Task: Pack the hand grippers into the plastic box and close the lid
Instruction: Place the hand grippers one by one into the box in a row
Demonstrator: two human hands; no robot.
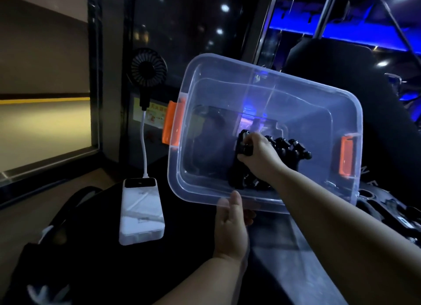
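A black hand gripper (245, 145) sits low inside the clear plastic box (273, 76), clamped in the grip of the right hand (259, 155), whose fingers curl round its handle. More hand grippers (293, 149) lie just beside that hand, toward the right-hand wall. The left hand (232, 220) pinches the tilted box's near rim, thumb on top. A white power bank (142, 213) lies to the left.

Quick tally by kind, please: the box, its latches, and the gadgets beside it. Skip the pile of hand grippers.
Plastic box: 1
Orange latches: 2
White power bank: 1
Black fan: 1
White cable: 1
Total: 6
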